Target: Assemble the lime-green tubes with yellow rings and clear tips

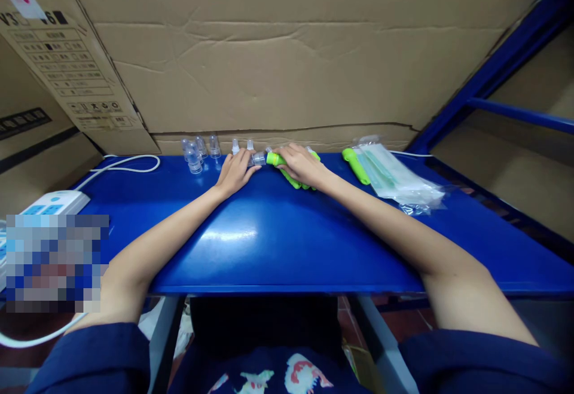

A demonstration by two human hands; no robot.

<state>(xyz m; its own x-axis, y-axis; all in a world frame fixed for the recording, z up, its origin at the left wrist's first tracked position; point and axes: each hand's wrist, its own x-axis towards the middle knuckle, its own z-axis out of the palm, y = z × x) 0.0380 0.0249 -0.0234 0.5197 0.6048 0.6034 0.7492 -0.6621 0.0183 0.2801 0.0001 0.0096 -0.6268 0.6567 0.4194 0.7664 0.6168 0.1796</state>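
Note:
My left hand (235, 173) is closed around a small clear plastic cap (258, 159), its open end facing right. My right hand (302, 164) grips a bright green tube-shaped piece (274, 159), pointing left toward the cap. Cap and green piece lie almost end to end; whether they touch is hard to tell. Beneath and behind the right hand, several more green pieces (293, 182) rest on the table, partly hidden. Just beyond the left hand stand two small translucent white pieces (235, 145). Further left, several clear caps (194, 159) stand upright in a group.
On the right, another green piece (356, 167) lies beside a clear plastic packet with pale green contents (390, 176). A white power strip (67, 202) with a cable sits at the left of the blue table (269, 244). Cardboard (287, 77) walls the back; a blue metal frame (493, 71) stands right.

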